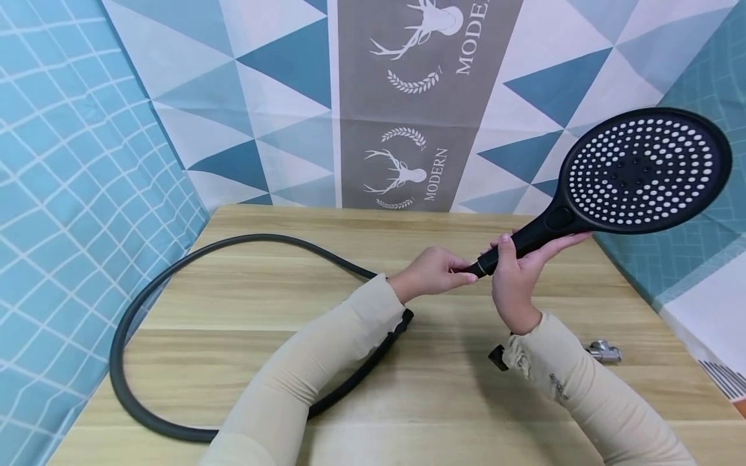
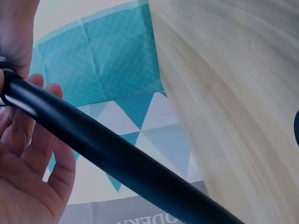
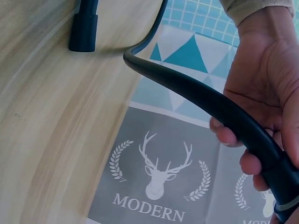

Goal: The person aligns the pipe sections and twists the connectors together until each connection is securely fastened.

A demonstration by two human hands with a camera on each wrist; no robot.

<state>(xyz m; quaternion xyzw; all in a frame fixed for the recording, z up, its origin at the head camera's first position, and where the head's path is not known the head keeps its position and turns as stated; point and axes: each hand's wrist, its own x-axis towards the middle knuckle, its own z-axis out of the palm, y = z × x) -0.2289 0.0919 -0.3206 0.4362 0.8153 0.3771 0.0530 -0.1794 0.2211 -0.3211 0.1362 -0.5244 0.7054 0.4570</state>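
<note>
A large black shower head [image 1: 644,171] with rows of pale nozzles is held up over the right side of the table, its spray face toward the head camera. My right hand [image 1: 519,285] grips the lower handle, thumb across it and fingers behind. At the handle's bottom end, my left hand [image 1: 428,272] pinches the end fitting of a black shower hose [image 1: 118,362], which meets the handle there. In the right wrist view, the left fingers curl round the hose [image 3: 196,91] just behind its collar. The hose makes a wide loop on the left of the table.
The hose's other end [image 1: 402,321] lies on the wooden table [image 1: 443,401] by the left sleeve. Partly hidden by the right sleeve are a small black piece [image 1: 498,358] and a chrome fitting [image 1: 606,351]. Patterned cloth [image 1: 280,97] hangs behind the table.
</note>
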